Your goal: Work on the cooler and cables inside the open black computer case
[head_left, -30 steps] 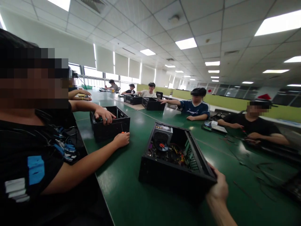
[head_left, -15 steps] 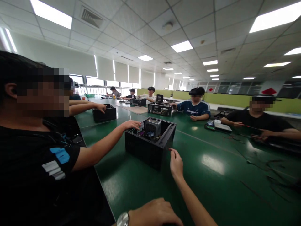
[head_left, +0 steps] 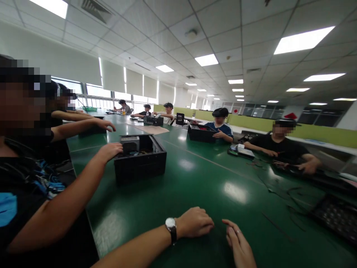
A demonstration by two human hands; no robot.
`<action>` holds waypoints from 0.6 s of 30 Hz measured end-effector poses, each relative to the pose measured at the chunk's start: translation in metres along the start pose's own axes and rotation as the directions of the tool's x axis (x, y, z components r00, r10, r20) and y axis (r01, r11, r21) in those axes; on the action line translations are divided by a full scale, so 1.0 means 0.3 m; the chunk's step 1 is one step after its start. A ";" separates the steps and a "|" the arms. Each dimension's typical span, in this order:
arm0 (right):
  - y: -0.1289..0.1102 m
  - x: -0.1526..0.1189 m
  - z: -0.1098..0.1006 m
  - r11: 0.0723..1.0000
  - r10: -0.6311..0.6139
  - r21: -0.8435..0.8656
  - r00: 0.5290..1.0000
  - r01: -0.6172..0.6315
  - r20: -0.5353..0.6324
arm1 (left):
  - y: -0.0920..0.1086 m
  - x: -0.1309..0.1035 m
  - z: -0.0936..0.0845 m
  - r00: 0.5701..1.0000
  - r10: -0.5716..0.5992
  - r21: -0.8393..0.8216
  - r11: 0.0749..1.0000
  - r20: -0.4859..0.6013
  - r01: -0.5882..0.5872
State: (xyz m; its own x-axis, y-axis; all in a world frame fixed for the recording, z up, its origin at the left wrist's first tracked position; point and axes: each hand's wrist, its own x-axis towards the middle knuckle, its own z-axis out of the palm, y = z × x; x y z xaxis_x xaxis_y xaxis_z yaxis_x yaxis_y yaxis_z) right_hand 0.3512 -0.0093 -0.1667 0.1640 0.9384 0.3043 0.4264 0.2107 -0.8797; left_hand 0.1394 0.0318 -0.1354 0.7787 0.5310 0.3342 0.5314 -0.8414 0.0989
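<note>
My left hand (head_left: 195, 222), with a watch on the wrist, rests on the green table (head_left: 178, 197) near its front edge, fingers curled and holding nothing. My right hand (head_left: 239, 243) lies just to its right, empty, fingers extended toward the left hand. An open black computer case (head_left: 141, 160) with a power supply inside stands farther out on the table, left of centre, well out of touch of both hands. A co-worker's hand (head_left: 111, 150) grips the case's left rim.
The co-worker in a black shirt (head_left: 25, 193) sits close at my left. Other people sit around the long table with further black cases (head_left: 201, 133). Loose cables (head_left: 281, 190) and a black panel (head_left: 334, 217) lie at the right.
The case has slid away to the left, from my right hand to the co-worker's. My right hand let go and drew back to the table's front edge; my left hand came into view.
</note>
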 end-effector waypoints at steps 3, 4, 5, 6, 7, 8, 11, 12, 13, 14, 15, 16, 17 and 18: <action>-0.008 -0.002 0.014 0.999 0.042 0.018 0.997 -0.043 0.057 | -0.011 -0.031 0.024 1.000 0.006 0.016 1.000 -0.002 -0.006; -0.012 0.001 0.019 0.999 0.045 0.016 0.996 -0.046 0.074 | -0.007 -0.047 0.028 0.999 0.032 0.027 0.999 0.002 -0.032; -0.015 0.003 0.022 0.999 0.043 0.014 0.995 -0.044 0.089 | -0.001 -0.061 0.032 0.997 0.069 0.038 0.997 0.014 -0.070; -0.018 0.004 0.025 0.999 0.041 0.013 0.994 -0.043 0.101 | 0.008 -0.073 0.035 0.993 0.113 0.047 0.992 0.031 -0.114; -0.021 0.005 0.026 0.999 0.040 0.012 0.994 -0.042 0.106 | 0.018 -0.081 0.039 0.987 0.152 0.057 0.986 0.045 -0.155; -0.023 0.005 0.026 0.999 0.040 0.013 0.993 -0.042 0.109 | 0.030 -0.086 0.043 0.981 0.184 0.067 0.980 0.057 -0.188; -0.031 0.000 0.025 0.999 0.047 0.013 0.992 -0.049 0.118 | 0.060 -0.085 0.053 0.974 0.211 0.086 0.972 0.081 -0.217; -0.034 -0.002 0.024 0.999 0.048 0.010 0.991 -0.050 0.123 | 0.067 -0.083 0.053 0.975 0.205 0.086 0.973 0.086 -0.212; -0.036 -0.003 0.025 0.999 0.046 0.006 0.991 -0.047 0.128 | 0.072 -0.081 0.052 0.976 0.197 0.085 0.975 0.090 -0.205; -0.038 -0.004 0.025 0.999 0.041 0.000 0.990 -0.041 0.132 | 0.075 -0.080 0.049 0.977 0.192 0.081 0.977 0.092 -0.199; -0.039 -0.004 0.025 0.999 0.032 -0.008 0.991 -0.031 0.131 | 0.078 -0.080 0.046 0.978 0.188 0.080 0.978 0.094 -0.195; -0.039 -0.004 0.026 1.000 0.021 -0.016 0.991 -0.019 0.130 | 0.079 -0.080 0.043 0.978 0.185 0.081 0.978 0.094 -0.193; -0.038 -0.003 0.026 1.000 0.010 -0.024 0.992 -0.007 0.129 | 0.080 -0.080 0.040 0.979 0.184 0.084 0.978 0.092 -0.192; -0.035 -0.001 0.026 0.999 -0.001 -0.033 0.992 0.006 0.129 | 0.081 -0.080 0.039 0.979 0.183 0.089 0.978 0.089 -0.191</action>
State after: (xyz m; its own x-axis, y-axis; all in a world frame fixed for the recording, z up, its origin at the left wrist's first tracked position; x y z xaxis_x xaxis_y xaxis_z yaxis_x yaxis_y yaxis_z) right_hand 0.3397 -0.0096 -0.1605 0.0474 0.9656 0.2557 0.4567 0.2067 -0.8653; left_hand 0.1375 -0.0003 -0.1519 0.8893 0.3747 0.2622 0.4005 -0.9149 -0.0509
